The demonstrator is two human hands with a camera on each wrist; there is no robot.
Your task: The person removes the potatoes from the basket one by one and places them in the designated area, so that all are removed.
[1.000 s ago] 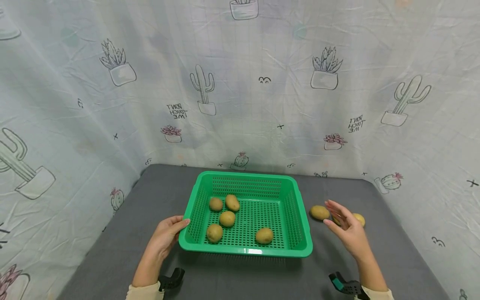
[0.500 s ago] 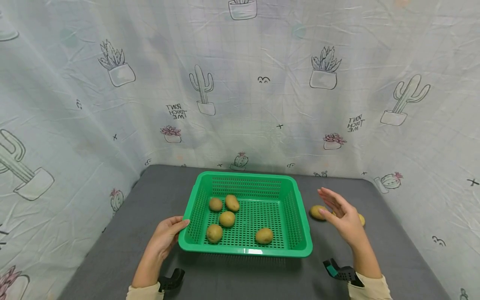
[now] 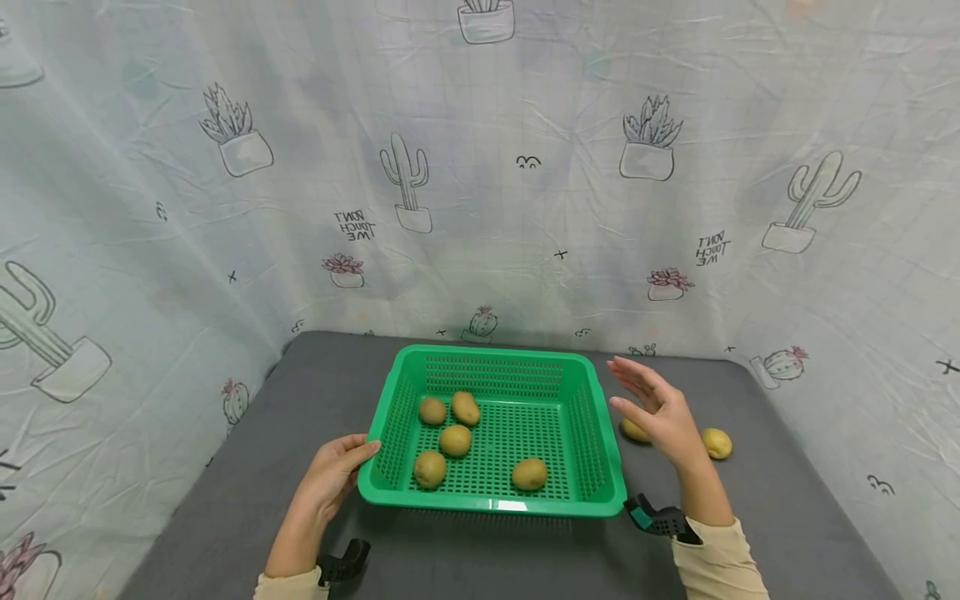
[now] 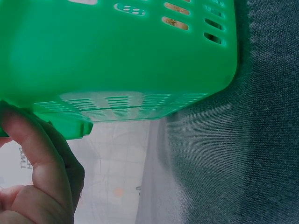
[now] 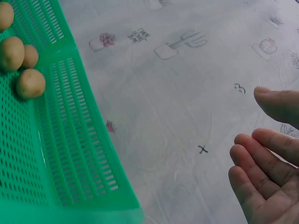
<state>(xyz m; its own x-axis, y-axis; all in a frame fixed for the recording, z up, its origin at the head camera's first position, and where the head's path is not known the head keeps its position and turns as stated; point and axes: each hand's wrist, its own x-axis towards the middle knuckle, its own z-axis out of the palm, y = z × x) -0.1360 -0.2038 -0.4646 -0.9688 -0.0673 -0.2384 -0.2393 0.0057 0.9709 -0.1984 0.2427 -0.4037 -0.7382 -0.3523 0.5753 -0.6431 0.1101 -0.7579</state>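
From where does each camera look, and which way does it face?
Head: worn on the head, facing forward and down at the green basket; left hand, right hand and forearms show.
Left wrist: worn there, facing the basket's outside; left hand partly shows.
Right wrist: worn there, facing the basket's inside and patterned cloth; right hand partly shows.
Shared by head and right wrist: the basket's potatoes.

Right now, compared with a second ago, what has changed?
The empty right hand has moved left and up in the head view, toward the green basket, baring more of the rightmost potato. The left hand still grips the basket; the five potatoes inside stayed put.
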